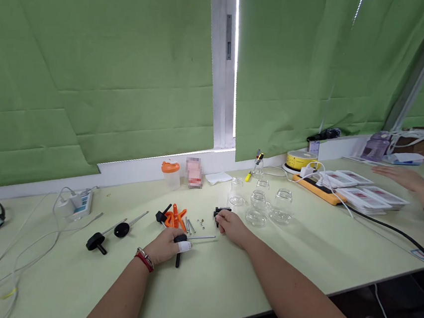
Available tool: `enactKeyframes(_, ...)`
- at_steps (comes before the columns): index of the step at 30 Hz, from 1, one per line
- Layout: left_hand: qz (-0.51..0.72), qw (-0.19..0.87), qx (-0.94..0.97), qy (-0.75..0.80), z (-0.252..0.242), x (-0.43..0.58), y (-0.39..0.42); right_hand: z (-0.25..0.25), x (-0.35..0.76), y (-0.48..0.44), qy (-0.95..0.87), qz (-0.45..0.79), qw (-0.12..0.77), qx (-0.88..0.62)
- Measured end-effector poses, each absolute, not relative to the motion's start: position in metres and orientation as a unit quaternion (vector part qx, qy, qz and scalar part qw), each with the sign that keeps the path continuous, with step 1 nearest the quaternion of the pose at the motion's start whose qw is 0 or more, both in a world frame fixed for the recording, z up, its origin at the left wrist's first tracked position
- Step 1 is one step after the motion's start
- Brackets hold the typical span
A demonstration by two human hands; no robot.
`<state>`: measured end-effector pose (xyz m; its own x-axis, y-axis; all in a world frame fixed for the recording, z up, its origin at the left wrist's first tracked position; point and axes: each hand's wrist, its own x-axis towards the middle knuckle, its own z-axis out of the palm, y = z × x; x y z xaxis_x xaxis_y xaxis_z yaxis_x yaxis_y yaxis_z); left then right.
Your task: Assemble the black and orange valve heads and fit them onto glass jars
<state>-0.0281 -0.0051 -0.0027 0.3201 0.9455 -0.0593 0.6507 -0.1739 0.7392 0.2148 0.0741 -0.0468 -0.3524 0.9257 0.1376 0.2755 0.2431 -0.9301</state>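
My left hand [166,248], with a white wrap on its thumb, is closed around the black handle of a screwdriver [202,237]. The metal shaft points right, toward my other hand. A black bar [177,260] sticks out below the left fingers; whether it belongs to the same tool I cannot tell. My right hand [231,227] pinches a small black part with a ridged top [222,211], largely covered by the fingers. Between and beyond the hands lie orange plastic pieces [175,217], several screws [190,226], tiny fasteners [202,223] and a black knobbed piece [162,215].
Black-knobbed metal rods [96,241] and a power strip [82,206] are at left. Glass jars [256,213] stand right of my right hand. Farther right are an orange power strip [317,189], stacked cards [362,196] and another person's hand [401,177]. An orange-lidded cup [171,176] stands behind.
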Motion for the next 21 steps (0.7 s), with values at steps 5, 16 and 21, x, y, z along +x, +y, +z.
enactKeyframes(5, 0.212, 0.333, 0.743, 0.541, -0.002, -0.027, -0.003, -0.052, 0.214, 0.080, -0.667, 0.453, 0.396, -0.439)
enactKeyframes(16, 0.248, 0.365, 0.721, 0.535, 0.000, -0.022, -0.004, -0.040, 0.212, 0.068, -0.611, 0.564, 0.390, -0.396)
enactKeyframes(21, 0.246, 0.361, 0.725, 0.533, 0.003, -0.020, -0.006, -0.037, 0.214, 0.065, -0.583, 0.616, 0.377, -0.372)
